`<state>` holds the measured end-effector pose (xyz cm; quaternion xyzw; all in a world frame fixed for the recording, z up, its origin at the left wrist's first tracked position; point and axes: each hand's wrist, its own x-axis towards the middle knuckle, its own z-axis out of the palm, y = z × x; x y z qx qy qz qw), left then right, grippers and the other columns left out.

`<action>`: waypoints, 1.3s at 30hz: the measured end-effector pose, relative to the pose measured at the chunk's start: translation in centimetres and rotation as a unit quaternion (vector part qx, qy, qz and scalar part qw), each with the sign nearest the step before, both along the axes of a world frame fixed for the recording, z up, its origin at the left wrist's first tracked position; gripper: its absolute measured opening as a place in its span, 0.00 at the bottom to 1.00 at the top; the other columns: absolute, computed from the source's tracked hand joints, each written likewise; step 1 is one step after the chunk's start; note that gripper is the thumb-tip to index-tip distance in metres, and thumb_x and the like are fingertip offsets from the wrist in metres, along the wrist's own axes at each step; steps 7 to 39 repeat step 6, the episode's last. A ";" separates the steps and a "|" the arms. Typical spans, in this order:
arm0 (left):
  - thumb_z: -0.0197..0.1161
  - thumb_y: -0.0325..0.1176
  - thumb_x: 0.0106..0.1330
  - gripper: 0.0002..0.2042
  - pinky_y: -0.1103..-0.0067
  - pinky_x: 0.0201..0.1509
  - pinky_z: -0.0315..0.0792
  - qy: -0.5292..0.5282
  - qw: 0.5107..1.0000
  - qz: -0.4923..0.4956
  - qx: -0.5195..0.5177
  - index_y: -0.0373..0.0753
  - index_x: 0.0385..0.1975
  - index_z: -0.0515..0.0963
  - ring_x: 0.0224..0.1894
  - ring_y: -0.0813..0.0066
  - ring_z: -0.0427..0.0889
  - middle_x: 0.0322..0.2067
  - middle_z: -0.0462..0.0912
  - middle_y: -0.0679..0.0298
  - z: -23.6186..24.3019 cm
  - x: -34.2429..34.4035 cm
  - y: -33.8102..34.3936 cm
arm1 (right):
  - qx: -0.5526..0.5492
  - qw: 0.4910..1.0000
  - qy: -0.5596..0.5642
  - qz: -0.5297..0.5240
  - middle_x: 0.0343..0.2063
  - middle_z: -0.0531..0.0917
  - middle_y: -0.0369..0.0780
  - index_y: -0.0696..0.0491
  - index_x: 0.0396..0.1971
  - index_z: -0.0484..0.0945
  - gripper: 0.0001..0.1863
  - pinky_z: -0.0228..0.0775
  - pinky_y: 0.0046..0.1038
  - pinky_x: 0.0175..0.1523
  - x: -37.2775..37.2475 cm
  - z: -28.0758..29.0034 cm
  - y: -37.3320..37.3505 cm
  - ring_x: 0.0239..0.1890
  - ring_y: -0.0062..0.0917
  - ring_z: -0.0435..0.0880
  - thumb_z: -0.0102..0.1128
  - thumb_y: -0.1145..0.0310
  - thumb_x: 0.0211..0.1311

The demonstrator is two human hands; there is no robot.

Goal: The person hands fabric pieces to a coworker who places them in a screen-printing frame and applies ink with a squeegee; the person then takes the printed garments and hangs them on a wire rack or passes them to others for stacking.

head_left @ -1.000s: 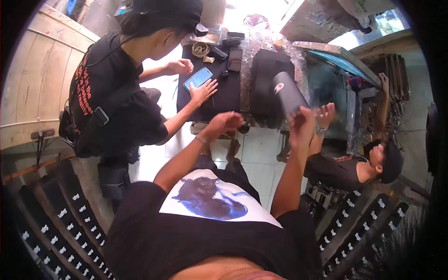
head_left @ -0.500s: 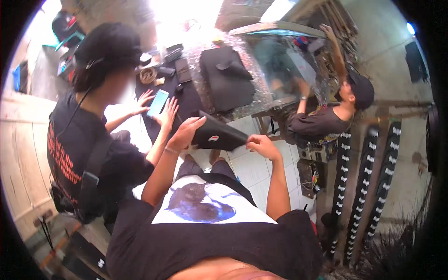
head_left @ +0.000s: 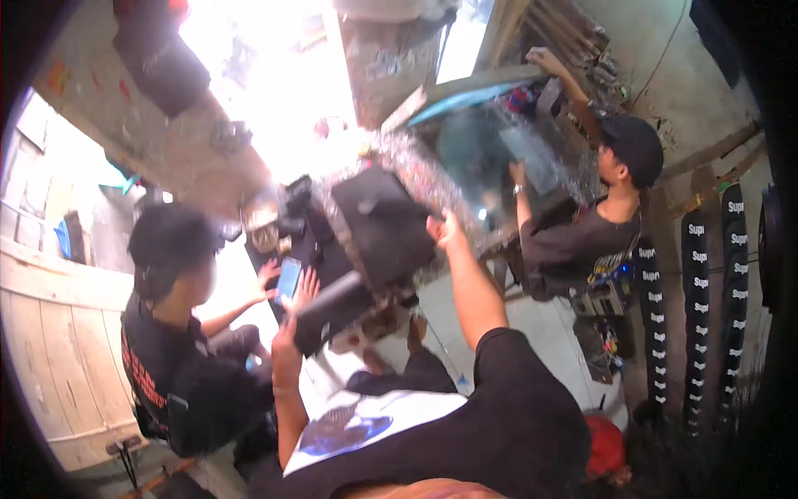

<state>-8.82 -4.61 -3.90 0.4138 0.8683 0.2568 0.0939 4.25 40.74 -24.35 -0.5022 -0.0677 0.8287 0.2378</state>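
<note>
My left hand [head_left: 285, 337] is closed on one end of a black fabric piece [head_left: 337, 309]. The piece slants up to the right, over the near edge of the table. My right arm is stretched forward, and my right hand [head_left: 446, 231] is at the right edge of a black fabric stack [head_left: 378, 220] on the table. Its thumb and fingers look apart, though they are blurred; whether they touch the stack is hard to tell.
At left a co-worker [head_left: 170, 333] has both hands by a phone [head_left: 288, 279] on the dark tabletop. Another person [head_left: 590, 220] at right reaches over a framed screen [head_left: 490, 154]. Long black printed strips [head_left: 697, 308] hang at right. A red round object [head_left: 605, 445] is low at right.
My right hand has let go of the black fabric piece and moved forward to the stack. My left hand has lowered with the piece. The view has shifted and tilted.
</note>
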 end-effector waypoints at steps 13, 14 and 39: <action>0.48 0.25 0.63 0.13 0.70 0.51 0.64 -0.092 0.981 0.127 0.110 0.31 0.47 0.71 0.46 0.55 0.73 0.43 0.74 0.47 1.2 3.3 3.8 | -0.042 0.992 -0.064 0.103 0.14 0.78 0.42 0.59 0.21 0.71 0.25 0.72 0.24 0.17 -5.2 -2.7 5.3 0.12 0.28 0.77 0.53 0.47 0.54; 0.48 0.25 0.63 0.13 0.70 0.51 0.64 -0.092 0.981 0.127 0.110 0.31 0.47 0.71 0.46 0.55 0.73 0.43 0.74 0.47 1.2 3.3 3.8 | -0.042 0.992 -0.064 0.103 0.14 0.78 0.42 0.59 0.21 0.71 0.25 0.72 0.24 0.17 -5.2 -2.7 5.3 0.12 0.28 0.77 0.53 0.47 0.54; 0.48 0.25 0.63 0.13 0.70 0.51 0.64 -0.092 0.981 0.127 0.110 0.31 0.47 0.71 0.46 0.55 0.73 0.43 0.74 0.47 1.2 3.3 3.8 | -0.042 0.992 -0.064 0.103 0.14 0.78 0.42 0.59 0.21 0.71 0.25 0.72 0.24 0.17 -5.2 -2.7 5.3 0.12 0.28 0.77 0.53 0.47 0.54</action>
